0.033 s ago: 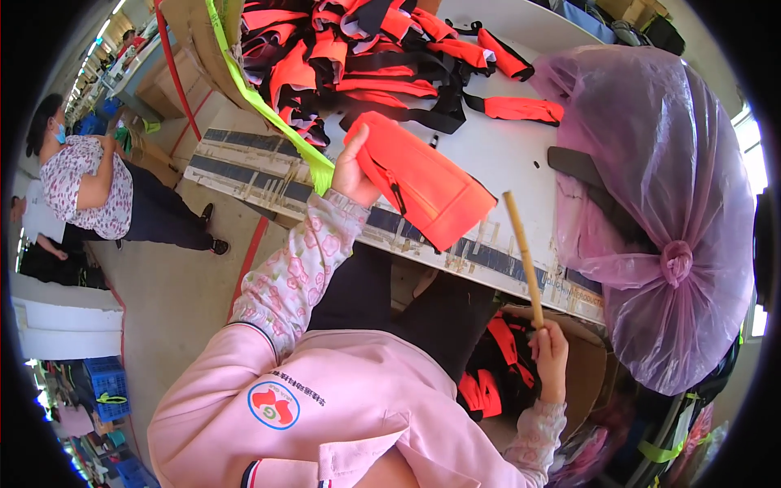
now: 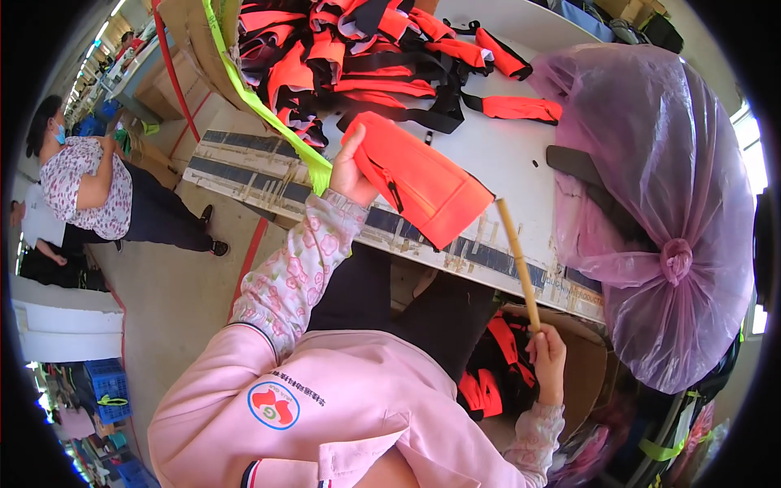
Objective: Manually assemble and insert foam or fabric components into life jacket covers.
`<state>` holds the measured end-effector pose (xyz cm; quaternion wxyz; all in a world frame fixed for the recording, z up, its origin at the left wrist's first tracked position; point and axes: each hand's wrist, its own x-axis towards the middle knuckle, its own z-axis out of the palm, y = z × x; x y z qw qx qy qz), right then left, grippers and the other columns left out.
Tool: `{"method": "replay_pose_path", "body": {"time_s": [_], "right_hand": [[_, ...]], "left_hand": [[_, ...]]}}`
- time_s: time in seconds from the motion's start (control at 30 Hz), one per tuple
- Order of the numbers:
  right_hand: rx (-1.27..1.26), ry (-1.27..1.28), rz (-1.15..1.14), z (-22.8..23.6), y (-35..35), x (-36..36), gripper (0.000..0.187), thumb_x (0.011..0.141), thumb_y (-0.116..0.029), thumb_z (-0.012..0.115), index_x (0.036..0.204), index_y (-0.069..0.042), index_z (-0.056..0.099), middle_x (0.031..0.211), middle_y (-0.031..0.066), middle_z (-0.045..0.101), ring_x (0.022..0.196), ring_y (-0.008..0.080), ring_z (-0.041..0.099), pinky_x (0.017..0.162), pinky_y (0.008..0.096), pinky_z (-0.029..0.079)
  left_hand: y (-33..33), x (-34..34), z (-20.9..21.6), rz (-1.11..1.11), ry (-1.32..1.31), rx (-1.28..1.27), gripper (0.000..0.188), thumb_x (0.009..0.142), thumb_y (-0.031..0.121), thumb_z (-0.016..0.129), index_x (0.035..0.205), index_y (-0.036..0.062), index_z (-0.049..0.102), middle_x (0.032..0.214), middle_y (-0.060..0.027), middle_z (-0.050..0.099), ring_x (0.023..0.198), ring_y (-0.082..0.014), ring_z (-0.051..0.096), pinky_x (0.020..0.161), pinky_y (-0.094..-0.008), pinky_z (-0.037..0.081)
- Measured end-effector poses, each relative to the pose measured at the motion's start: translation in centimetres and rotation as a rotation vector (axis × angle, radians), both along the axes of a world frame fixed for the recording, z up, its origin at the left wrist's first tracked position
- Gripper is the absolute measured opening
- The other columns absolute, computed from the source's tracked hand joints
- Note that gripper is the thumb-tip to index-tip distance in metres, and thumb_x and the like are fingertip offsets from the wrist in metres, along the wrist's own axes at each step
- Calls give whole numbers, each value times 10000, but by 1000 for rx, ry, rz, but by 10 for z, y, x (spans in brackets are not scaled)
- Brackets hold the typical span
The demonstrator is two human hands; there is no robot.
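Observation:
My left hand (image 2: 351,172) grips a bright orange-red zip pouch (image 2: 427,183) by its upper left end, above the table's near edge. The pouch looks filled out, with a dark zip pull on the side toward me. Lower right, my right hand (image 2: 551,358) is closed round the bottom of a thin bamboo-like stick (image 2: 521,264). The stick slants up and left, its tip at the pouch's right corner; I cannot tell whether they touch.
A heap of orange and black pouches with straps (image 2: 350,69) covers the back of the white table (image 2: 496,154). A tied pinkish plastic bag (image 2: 659,195) bulges at the right. Below it, a carton (image 2: 582,378) holds more orange-black pieces. A masked person (image 2: 89,175) stands at the left.
The stick's tip has shifted slightly left and down, closer to the pouch's corner. My right hand has moved a little with it; the pouch has barely moved.

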<state>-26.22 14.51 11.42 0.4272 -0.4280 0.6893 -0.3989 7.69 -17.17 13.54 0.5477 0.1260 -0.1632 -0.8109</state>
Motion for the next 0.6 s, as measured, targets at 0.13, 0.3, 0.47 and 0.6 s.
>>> {"method": "replay_pose_path", "body": {"time_s": [0.13,0.3,0.47,0.6], "right_hand": [[-3,-106,-1,-2,13,10,178,923,-106,464,962,2,600,588,-18,519,452,7,383,412,163,305],[-14,-157,28,6,5,19,181,923,-120,482,961,-2,614,592,-18,527,458,7,387,417,163,304],[-78,-120,78,-1,-14,33,182,917,-123,493,979,-5,616,598,-19,528,470,12,389,432,171,306],[-225,-71,76,-10,-36,57,180,913,-115,501,988,5,613,619,-19,520,563,40,464,516,184,368]], "left_hand": [[-2,-5,-5,9,4,-5,432,901,320,506,1197,7,475,1186,-117,541,1101,-262,511,965,-420,392],[10,-15,-2,20,-26,28,429,889,313,532,1188,9,484,1167,-128,548,1083,-265,521,955,-420,402],[29,-27,3,-108,-65,42,411,859,266,588,1170,12,497,1131,-125,567,1055,-255,540,944,-405,416],[43,-37,18,-116,-121,-22,379,847,220,608,1163,35,507,1139,-118,568,1055,-239,543,939,-395,421]]}}
